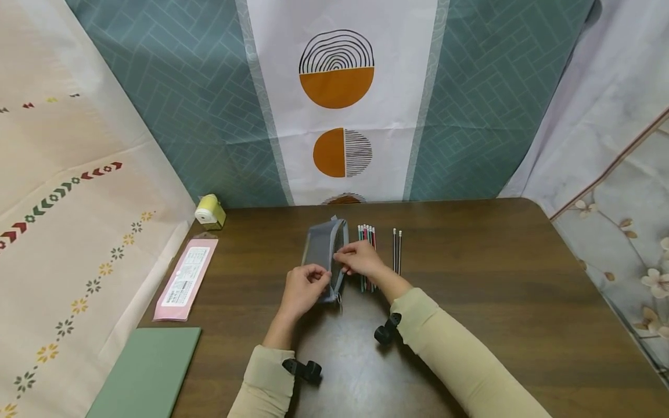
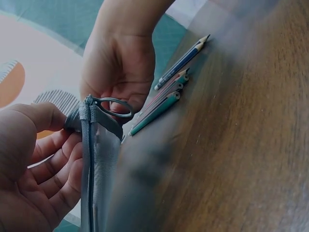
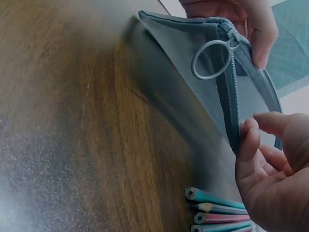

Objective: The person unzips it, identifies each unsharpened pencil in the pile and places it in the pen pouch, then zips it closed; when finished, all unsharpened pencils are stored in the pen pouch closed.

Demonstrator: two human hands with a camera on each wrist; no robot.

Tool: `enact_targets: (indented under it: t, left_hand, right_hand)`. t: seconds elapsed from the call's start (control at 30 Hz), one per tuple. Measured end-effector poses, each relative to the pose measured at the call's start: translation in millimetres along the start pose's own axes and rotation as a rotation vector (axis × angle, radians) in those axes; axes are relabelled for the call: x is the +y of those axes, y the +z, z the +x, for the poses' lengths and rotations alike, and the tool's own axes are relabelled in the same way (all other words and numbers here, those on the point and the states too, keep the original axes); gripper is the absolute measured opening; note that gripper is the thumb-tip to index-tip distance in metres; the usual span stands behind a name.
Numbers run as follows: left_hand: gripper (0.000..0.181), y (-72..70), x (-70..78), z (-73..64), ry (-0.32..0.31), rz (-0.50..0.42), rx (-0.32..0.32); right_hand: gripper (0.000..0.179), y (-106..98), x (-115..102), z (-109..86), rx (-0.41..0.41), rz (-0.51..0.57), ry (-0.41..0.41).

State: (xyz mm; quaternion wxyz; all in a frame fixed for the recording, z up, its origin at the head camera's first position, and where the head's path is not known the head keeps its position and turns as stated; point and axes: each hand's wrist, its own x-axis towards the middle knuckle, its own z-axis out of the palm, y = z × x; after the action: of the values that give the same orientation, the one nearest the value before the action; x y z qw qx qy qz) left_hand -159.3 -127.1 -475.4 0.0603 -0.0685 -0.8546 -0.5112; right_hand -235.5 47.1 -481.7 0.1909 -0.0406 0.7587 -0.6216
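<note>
A grey mesh zip pencil pouch (image 1: pixel 317 245) stands on the table with its zipper undone and its mouth gaping. My left hand (image 1: pixel 305 290) pinches one zipper edge near the end closest to me. With thumb and fingers, my right hand (image 1: pixel 362 259) grips the opposite edge, farther along. A ring-shaped zipper pull (image 3: pixel 212 76) hangs from the near end of the pouch. Close to the right hand lies a row of several green, pink and dark pencils (image 3: pixel 219 218), partly covered by that hand in the head view. Two dark pencils (image 1: pixel 394 244) lie just right of them.
A pink-and-white package (image 1: pixel 186 277) lies at the table's left, with a small yellow-green container (image 1: pixel 210 212) behind it. A green flat board (image 1: pixel 148 368) sits at the near left corner. Patterned cloths (image 1: pixel 225 104) hang behind the wooden table (image 1: pixel 481 290).
</note>
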Motion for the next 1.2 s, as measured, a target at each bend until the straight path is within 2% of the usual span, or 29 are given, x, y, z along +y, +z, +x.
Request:
enact_targets:
  t: [0.2, 0.3, 0.4, 0.57, 0.77, 1.2]
  left_hand:
    - [0.01, -0.3, -1.7, -1.0, 0.002, 0.0, 0.02]
    - [0.01, -0.3, -2.6, -2.4, 0.004, -0.002, 0.026]
    - [0.01, -1.0, -3.8, -2.9, 0.005, -0.002, 0.029]
    - [0.01, -3.7, -5.4, -1.4, 0.004, -0.002, 0.032]
    - [0.009, -6.6, -6.1, 0.4, 0.002, 0.013, 0.033]
    - [0.009, -9.1, -8.3, 0.4, -0.008, 0.022, 0.04]
  right_hand:
    - [0.029, -8, 3, -4.9, -0.001, 0.1, -0.03]
    - [0.03, -18, 8, -8.0, 0.048, 0.159, -0.039]
    - [0.029, -28, 12, -8.2, 0.126, 0.169, -0.042]
    - [0.028, -40, 18, -6.7, 0.185, 0.104, -0.052]
    - [0.022, -46, 21, -7.2, 0.188, -0.036, -0.06]
    - [0.015, -58, 25, -5.8, 0.228, -0.232, -0.054]
